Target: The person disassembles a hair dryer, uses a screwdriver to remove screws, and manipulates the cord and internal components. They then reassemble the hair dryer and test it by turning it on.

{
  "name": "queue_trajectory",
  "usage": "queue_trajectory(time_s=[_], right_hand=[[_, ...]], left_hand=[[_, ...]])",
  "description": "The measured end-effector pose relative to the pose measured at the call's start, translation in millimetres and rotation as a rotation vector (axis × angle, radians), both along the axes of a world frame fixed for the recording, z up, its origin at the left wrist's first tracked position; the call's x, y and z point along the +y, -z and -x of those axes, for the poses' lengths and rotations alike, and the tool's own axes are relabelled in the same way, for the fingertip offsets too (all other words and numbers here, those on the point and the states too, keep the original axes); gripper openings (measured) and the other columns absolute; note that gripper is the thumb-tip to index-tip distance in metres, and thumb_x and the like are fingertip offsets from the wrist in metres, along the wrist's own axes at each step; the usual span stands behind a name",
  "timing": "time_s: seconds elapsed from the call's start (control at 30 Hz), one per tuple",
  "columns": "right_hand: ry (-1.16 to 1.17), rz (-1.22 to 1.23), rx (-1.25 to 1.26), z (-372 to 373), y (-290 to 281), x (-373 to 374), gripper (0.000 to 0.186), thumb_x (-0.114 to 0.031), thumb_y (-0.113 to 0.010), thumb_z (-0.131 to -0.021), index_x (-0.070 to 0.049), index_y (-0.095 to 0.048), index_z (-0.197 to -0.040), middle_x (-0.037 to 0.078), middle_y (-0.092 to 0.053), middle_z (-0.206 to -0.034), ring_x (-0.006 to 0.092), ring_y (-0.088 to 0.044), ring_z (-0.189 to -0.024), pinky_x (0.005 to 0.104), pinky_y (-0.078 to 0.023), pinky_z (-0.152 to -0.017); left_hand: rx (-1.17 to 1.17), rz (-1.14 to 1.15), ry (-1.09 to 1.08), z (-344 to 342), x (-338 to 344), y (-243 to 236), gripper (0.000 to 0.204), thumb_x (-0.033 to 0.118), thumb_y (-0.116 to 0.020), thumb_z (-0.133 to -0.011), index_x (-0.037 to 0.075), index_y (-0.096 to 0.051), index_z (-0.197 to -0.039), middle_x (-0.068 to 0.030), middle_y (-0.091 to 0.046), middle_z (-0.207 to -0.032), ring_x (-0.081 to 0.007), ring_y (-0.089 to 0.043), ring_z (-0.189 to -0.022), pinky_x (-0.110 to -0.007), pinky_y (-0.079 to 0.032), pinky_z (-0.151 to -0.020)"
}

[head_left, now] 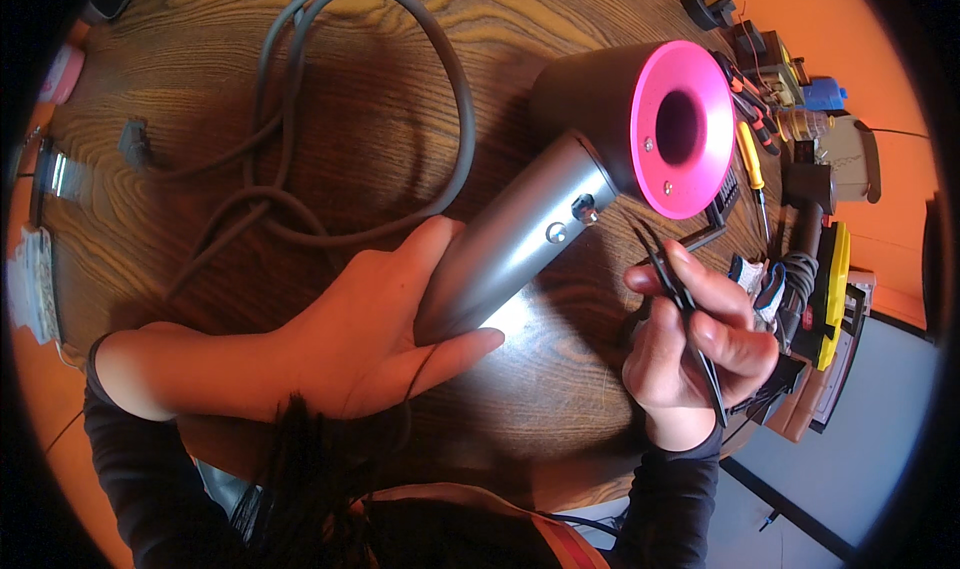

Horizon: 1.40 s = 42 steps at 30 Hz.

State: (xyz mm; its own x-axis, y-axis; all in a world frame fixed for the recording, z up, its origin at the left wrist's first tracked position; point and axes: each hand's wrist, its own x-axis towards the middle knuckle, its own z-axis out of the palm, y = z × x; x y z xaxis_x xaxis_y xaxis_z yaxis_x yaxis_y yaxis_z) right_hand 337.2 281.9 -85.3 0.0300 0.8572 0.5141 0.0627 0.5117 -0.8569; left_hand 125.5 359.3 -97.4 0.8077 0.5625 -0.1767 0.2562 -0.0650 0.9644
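A hair dryer (520, 231) with a grey handle and a round head, bright pink on its facing side, lies tilted over the wooden table. My left hand (370, 319) is wrapped around the lower handle. On the handle are a round button and, just above it, a small opening with a copper-coloured bit at its edge. Black tweezers (690, 319) are pinched between the fingers of my right hand (705, 344). Their tips point up and left, a short way right of that opening, touching nothing that I can make out.
A thick grey cord (465, 119) loops across the table (540, 379) at the far left, tied in a loose knot. Along the right edge lie a yellow-handled screwdriver (750, 159), orange-and-black pliers (755, 109), a coiled dark cable (797, 274) and a yellow-edged case (832, 294).
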Motion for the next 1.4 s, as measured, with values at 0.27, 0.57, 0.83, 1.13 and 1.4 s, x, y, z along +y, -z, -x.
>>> queue_trajectory(time_s=[0.27,0.57,0.83,1.13,1.4], right_hand=[[0.001,0.001,-0.004,4,3,1,0.026,0.009,-0.052,-0.081,-0.002,-0.046,-0.103,0.03,-0.053,-0.108,0.034,-0.061,-0.09,0.0424,-0.051,-0.078],[0.016,-0.011,-0.014,9,5,-1,0.028,0.012,-0.052,-0.08,-0.002,-0.044,-0.102,0.031,-0.052,-0.108,0.0345,-0.062,-0.087,0.0428,-0.053,-0.074],[0.024,0.034,-0.198,7,2,-1,0.031,0.014,-0.052,-0.079,-0.004,-0.037,-0.099,0.032,-0.051,-0.106,0.0353,-0.064,-0.082,0.0429,-0.055,-0.068],[0.113,0.305,0.289,14,-3,0,0.019,0.004,-0.05,-0.086,-0.006,-0.036,-0.093,0.03,-0.056,-0.1,0.0195,-0.059,-0.055,0.0272,-0.048,-0.048],[0.175,0.605,0.787,13,-6,6,0.014,0.001,-0.052,-0.085,-0.008,-0.045,-0.094,0.019,-0.058,-0.093,0.0157,-0.056,-0.059,0.0223,-0.044,-0.049]], left_hand=[[0.025,0.003,0.008,0,1,-4,0.045,0.026,-0.065,-0.079,-0.002,-0.037,-0.101,-0.0204,-0.058,-0.08,-0.0334,-0.06,-0.072,-0.037,-0.046,-0.062],[0.011,-0.018,-0.003,0,0,-1,0.045,0.026,-0.065,-0.079,-0.002,-0.037,-0.101,-0.0202,-0.057,-0.08,-0.0333,-0.06,-0.072,-0.036,-0.046,-0.063],[-0.02,-0.009,-0.007,0,-1,0,0.045,0.026,-0.065,-0.079,-0.002,-0.037,-0.101,-0.0199,-0.057,-0.079,-0.0328,-0.059,-0.07,-0.036,-0.045,-0.062],[0.002,-0.012,-0.017,-2,-2,0,0.042,0.025,-0.064,-0.08,-0.001,-0.036,-0.096,-0.0214,-0.057,-0.077,-0.0332,-0.059,-0.07,-0.036,-0.046,-0.062],[-0.002,-0.028,-0.021,-3,-4,1,0.042,0.025,-0.064,-0.08,-0.001,-0.035,-0.095,-0.0216,-0.057,-0.078,-0.0334,-0.06,-0.071,-0.036,-0.046,-0.061]])
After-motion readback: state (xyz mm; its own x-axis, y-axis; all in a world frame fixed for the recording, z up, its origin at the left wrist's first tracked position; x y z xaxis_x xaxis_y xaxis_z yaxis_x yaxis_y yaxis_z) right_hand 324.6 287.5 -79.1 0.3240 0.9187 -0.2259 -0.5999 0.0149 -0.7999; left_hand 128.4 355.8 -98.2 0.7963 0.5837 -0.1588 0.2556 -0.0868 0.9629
